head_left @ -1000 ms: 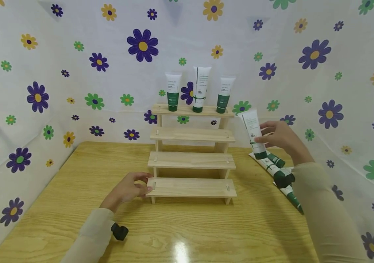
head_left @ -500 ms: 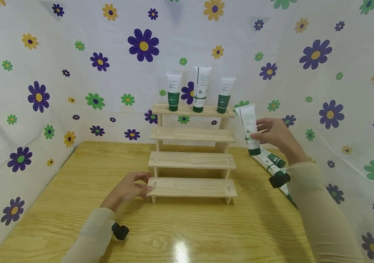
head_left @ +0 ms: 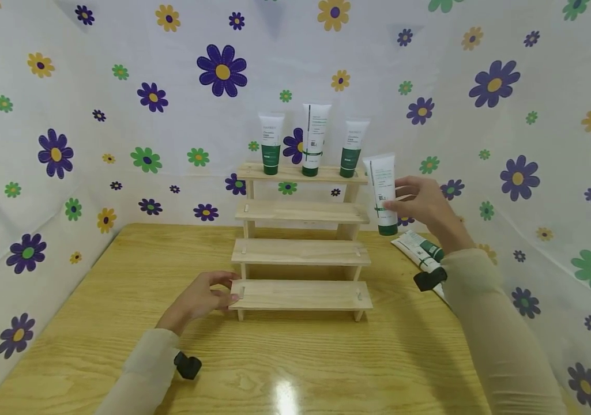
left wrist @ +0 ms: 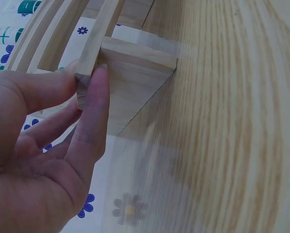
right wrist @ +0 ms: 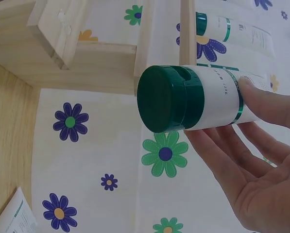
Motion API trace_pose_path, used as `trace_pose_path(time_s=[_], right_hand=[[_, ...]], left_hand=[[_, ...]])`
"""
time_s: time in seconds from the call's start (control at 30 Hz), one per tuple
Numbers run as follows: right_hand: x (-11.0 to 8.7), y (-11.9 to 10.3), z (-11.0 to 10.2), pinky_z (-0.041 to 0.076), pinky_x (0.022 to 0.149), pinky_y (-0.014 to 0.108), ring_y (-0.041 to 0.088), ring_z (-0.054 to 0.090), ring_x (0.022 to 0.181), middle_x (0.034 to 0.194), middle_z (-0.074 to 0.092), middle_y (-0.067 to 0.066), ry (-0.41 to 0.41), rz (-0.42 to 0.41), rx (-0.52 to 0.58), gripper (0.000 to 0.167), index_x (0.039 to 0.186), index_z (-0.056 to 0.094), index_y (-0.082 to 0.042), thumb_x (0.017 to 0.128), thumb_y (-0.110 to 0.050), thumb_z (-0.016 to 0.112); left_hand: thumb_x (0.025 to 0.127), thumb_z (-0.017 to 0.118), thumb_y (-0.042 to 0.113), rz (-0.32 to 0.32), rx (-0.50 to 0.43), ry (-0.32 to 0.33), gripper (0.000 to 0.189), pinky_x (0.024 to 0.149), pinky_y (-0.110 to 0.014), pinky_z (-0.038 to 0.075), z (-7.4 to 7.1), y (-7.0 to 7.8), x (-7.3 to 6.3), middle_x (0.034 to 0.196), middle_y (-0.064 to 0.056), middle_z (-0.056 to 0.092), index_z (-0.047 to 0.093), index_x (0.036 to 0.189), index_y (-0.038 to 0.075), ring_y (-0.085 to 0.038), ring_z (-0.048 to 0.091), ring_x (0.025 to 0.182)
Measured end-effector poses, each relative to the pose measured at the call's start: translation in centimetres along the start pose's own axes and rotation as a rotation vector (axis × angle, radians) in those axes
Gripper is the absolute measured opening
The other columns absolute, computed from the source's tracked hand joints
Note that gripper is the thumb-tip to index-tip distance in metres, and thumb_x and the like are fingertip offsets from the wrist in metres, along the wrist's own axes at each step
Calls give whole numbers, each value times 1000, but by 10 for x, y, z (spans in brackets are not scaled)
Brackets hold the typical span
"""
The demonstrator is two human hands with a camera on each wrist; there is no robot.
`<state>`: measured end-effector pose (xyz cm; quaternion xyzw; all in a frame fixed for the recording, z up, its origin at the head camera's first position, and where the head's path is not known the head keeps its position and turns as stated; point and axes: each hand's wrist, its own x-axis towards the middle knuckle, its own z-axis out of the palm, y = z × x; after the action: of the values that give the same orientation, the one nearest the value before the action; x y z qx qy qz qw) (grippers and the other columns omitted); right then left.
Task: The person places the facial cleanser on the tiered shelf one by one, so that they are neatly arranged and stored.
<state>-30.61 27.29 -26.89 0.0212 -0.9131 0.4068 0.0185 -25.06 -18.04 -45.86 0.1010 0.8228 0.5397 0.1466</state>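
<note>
My right grip pinches the tube, cap beneath; my left grip, pinching the rack, should brace it.

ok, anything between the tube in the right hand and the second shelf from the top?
Nothing visible. In the head view, the right hand holds the tube to the right of the second shelf; the three standing tubes are up on the top shelf.

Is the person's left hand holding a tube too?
No, the left hand pinches the end of the lowest wooden shelf between thumb and fingers.
</note>
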Motion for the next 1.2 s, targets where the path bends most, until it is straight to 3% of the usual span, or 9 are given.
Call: trace_pose_path(time_s=[0.67,1.2], right_hand=[[4,-19,25,51,109,58,44,58,132,151,53,23,52,-102,143,63,150,48,-4,95,-19,76],[13,-43,51,54,107,52,40,62,128,146,58,22,70,-142,233,58,147,52,-5,95,-13,75]], left_hand=[[93,75,8,-27,-9,19,49,79,-36,65,1,-1,1,125,-21,60,59,140,2,-19,70,90],[95,74,9,-8,-20,7,50,80,-38,65,1,1,-2,127,-23,59,58,141,1,-19,71,93]])
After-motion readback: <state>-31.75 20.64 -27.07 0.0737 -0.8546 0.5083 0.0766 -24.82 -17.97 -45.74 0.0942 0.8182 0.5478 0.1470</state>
